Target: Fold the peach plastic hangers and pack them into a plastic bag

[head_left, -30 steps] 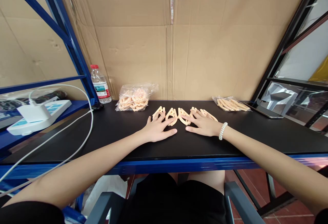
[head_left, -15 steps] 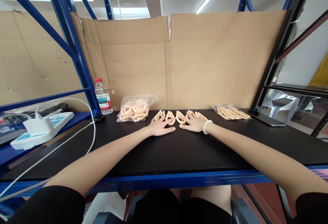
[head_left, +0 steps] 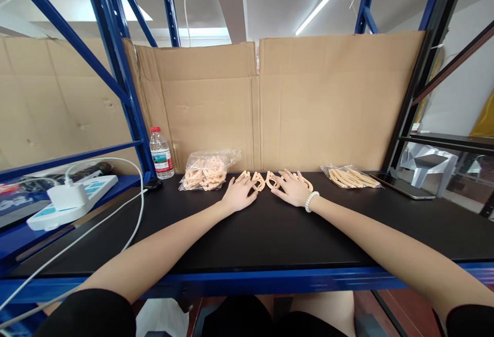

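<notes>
Several beige loop-shaped pieces (head_left: 270, 179) stand in a row at the back middle of the black tabletop. My left hand (head_left: 238, 193) lies over the left part of the row, fingers stretched forward and partly covering the pieces. Over the right part rests my right hand (head_left: 292, 188), its fingers spread, with a pale beaded bracelet (head_left: 310, 201) at the wrist. Both hands touch or nearly touch the pieces; neither grips one. Left of them is a clear bag of similar beige pieces (head_left: 206, 171). To the right lies a clear bag of long beige sticks (head_left: 351, 177).
A red-capped water bottle (head_left: 161, 154) stands at the back left. Beside it, a white power strip (head_left: 92, 193) with a plugged-in charger trails a white cable (head_left: 143, 198) across the table's left side. A phone (head_left: 405, 187) lies at the right. Cardboard panels (head_left: 339, 100) wall off the back.
The camera has tilted slightly upward, so the scene sits lower in view. My hands stay over the row, with a slight shift of the fingers.
</notes>
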A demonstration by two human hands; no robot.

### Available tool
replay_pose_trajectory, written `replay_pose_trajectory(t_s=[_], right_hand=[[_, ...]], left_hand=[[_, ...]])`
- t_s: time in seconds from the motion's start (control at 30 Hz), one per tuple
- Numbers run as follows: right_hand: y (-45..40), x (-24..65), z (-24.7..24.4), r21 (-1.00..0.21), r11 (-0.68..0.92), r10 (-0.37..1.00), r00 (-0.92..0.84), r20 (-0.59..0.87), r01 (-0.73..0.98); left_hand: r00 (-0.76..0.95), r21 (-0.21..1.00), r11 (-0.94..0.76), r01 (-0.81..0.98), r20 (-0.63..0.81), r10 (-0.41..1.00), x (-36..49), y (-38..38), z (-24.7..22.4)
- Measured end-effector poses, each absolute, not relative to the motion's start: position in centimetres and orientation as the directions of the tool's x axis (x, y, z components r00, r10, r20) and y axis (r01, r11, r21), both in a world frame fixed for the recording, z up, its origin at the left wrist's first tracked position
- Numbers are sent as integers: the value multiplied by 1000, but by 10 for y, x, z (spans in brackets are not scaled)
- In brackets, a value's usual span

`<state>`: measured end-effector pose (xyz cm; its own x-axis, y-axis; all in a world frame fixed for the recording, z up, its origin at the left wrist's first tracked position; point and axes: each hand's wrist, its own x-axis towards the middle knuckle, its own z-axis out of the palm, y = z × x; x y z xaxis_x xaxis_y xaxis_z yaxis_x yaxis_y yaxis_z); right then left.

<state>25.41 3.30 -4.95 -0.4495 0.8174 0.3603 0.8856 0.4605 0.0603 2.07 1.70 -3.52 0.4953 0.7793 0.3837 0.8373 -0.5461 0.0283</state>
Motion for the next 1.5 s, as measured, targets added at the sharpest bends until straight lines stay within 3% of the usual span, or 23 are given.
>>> replay_pose_trajectory(t_s=[0.07, 0.17, 0.57, 1.07, 1.3, 1.5], right_hand=[[26, 251, -49, 76, 506, 763, -487, 424, 859], [15, 244, -45, 135, 587, 671, -572, 472, 798], [-11, 216, -43, 113, 776, 529, -737, 421, 621], [-9, 218, -43, 64, 797, 522, -737, 429, 601], [-9, 217, -43, 108, 812, 474, -756, 451, 574], [-10, 217, -43, 209, 857, 346, -825, 447, 472]], left_hand=[[584, -75, -622, 780, 447, 678, 19, 8, -36], [716, -161, -727, 667, 410, 565, 18, -7, -36], [762, -138, -835, 533, 507, 403, 16, -12, -37], [731, 65, -867, 495, 508, 456, 14, -8, -39], [664, 168, -839, 518, 539, 518, 18, -10, -40], [606, 312, -832, 460, 575, 550, 20, -12, -38]])
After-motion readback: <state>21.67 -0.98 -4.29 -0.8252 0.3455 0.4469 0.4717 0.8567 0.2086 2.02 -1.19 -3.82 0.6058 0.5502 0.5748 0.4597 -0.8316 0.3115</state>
